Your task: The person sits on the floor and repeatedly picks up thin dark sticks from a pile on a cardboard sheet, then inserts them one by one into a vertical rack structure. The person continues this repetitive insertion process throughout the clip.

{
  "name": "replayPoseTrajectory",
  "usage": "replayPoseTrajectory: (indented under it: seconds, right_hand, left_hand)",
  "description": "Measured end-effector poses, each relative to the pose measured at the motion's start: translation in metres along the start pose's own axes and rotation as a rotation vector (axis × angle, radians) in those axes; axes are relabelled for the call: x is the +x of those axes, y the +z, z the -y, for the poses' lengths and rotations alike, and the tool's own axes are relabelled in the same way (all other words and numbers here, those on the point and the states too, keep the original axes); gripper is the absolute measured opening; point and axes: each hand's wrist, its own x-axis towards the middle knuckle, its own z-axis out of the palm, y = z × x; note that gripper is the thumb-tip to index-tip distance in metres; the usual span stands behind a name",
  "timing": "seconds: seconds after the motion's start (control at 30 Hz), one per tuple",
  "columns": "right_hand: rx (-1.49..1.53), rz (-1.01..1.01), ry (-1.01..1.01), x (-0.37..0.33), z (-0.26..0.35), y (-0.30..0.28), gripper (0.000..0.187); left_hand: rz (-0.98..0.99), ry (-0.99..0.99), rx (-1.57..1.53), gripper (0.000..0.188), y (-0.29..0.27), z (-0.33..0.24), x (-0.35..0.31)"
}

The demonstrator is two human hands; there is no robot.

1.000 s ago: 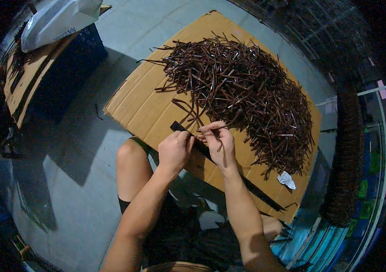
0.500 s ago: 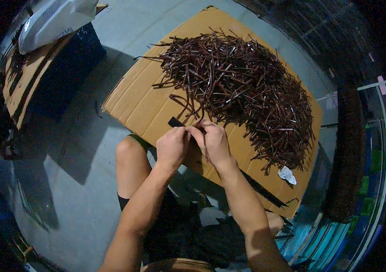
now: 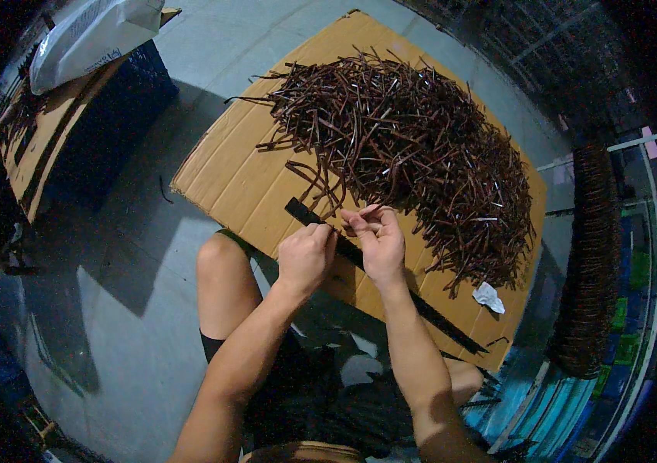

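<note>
A long flat black strip runs diagonally along the near edge of a cardboard sheet. My left hand is closed on it near its upper left end. Just to the right, my right hand hovers over the strip with half-curled fingers, thumb and fingertips apart; I make out nothing held in it. Beyond both hands lies a large heap of thin, dark brown bendy strips. A few loose brown strips curl on the cardboard right beyond my left hand.
A crumpled white paper scrap lies at the cardboard's right side. At the far left stands a dark blue box with cardboard and a whitish plastic bag on top. A dense row of brown strips hangs on a rack at right.
My hands have moved apart, the right one a little to the right with its fingers loosened. The brown strip that dangled below the right hand no longer shows. More of the black strip is visible.
</note>
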Motion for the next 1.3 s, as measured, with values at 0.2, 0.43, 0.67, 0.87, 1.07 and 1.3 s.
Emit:
replayPoseTrajectory:
  seconds: [0.2, 0.43, 0.67, 0.87, 1.07, 1.3]
  right_hand:
    - [-0.185, 0.070, -0.072, -0.003, -0.005, 0.003, 0.011]
    - [-0.116, 0.080, -0.075, -0.001, -0.012, 0.000, 0.011]
    - [-0.528, 0.166, -0.310, -0.005, 0.015, 0.006, 0.015]
    - [-0.527, 0.249, -0.199, 0.022, 0.022, -0.034, 0.020]
    - [-1.406, 0.486, -0.399, 0.047, 0.012, -0.067, 0.015]
    - [-1.604, 0.583, -0.685, 0.058, 0.010, -0.081, 0.005]
  left_hand:
    - [-0.100, -0.011, -0.191, 0.012, 0.012, 0.004, -0.002]
    - [-0.022, -0.020, -0.046, 0.013, 0.012, 0.004, 0.000]
    - [-0.077, 0.014, -0.043, 0.013, -0.001, -0.003, 0.002]
    - [-0.078, -0.226, 0.112, 0.017, -0.029, -0.004, 0.008]
    - [-0.050, -0.325, -0.227, 0.015, -0.042, 0.007, 0.010]
    - [-0.059, -0.139, -0.181, 0.016, -0.041, -0.001, 0.014]
